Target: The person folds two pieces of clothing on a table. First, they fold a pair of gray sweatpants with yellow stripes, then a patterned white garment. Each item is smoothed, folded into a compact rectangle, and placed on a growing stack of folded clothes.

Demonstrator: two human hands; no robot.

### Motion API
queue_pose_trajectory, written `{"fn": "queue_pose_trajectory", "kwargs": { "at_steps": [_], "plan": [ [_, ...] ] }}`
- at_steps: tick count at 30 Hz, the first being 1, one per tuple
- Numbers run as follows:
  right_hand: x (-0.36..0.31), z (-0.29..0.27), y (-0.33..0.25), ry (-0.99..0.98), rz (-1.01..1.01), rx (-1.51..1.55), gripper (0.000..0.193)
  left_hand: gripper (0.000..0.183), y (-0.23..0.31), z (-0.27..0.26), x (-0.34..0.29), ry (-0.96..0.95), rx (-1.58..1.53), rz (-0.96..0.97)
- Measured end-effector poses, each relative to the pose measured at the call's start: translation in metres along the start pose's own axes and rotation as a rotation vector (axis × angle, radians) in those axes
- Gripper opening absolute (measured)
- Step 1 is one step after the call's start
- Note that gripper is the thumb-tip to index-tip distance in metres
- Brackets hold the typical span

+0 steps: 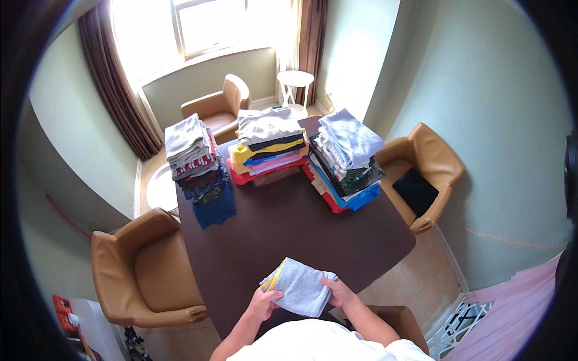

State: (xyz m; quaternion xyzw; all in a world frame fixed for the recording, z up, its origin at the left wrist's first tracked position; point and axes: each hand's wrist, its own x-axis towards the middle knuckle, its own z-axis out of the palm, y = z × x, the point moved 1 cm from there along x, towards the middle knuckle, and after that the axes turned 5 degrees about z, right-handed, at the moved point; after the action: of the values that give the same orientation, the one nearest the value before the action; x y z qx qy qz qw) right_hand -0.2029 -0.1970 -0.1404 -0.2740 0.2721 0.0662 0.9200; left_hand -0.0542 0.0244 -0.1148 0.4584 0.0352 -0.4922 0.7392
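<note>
Between my two hands is a folded grey garment (301, 287) with yellow stripes along its left side; its exact kind I cannot tell. My left hand (264, 302) grips its left edge, thumb on top. On the opposite edge my right hand (340, 293) holds it the same way. The bundle is above the near part of the dark brown table (271, 228). Toward the far side stand three stacks of folded clothes: a left stack (195, 156) with grey on top, a middle stack (271, 144) and a right stack (346, 156) topped with pale blue.
Tan armchairs stand at the left (156, 271), the far side (220, 108) and the right (427, 162), where a black cushion (415, 191) lies. A small white side table (295, 81) is near the window. Pink cloth (512, 310) drapes over a white rack (460, 325) at lower right.
</note>
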Motion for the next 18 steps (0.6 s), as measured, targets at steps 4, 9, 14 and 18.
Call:
{"fn": "queue_pose_trajectory", "kwargs": {
  "at_steps": [4, 9, 14, 18],
  "plan": [
    [-0.001, 0.022, -0.004, 0.038, -0.044, -0.042, 0.048, 0.058, -0.008, -0.006, 0.004, 0.044, -0.154, 0.037],
    [0.014, 0.023, 0.000, 0.039, 0.125, 0.137, 0.045, 0.056, -0.009, 0.000, 0.009, 0.043, -0.257, 0.156],
    [0.034, 0.022, 0.005, 0.133, -0.013, -0.060, 0.037, 0.055, -0.007, -0.003, 0.016, 0.072, -0.172, 0.175],
    [0.042, 0.022, -0.008, 0.110, -0.033, -0.151, 0.036, 0.053, -0.003, -0.012, 0.023, 0.080, -0.215, 0.170]
  ]
}}
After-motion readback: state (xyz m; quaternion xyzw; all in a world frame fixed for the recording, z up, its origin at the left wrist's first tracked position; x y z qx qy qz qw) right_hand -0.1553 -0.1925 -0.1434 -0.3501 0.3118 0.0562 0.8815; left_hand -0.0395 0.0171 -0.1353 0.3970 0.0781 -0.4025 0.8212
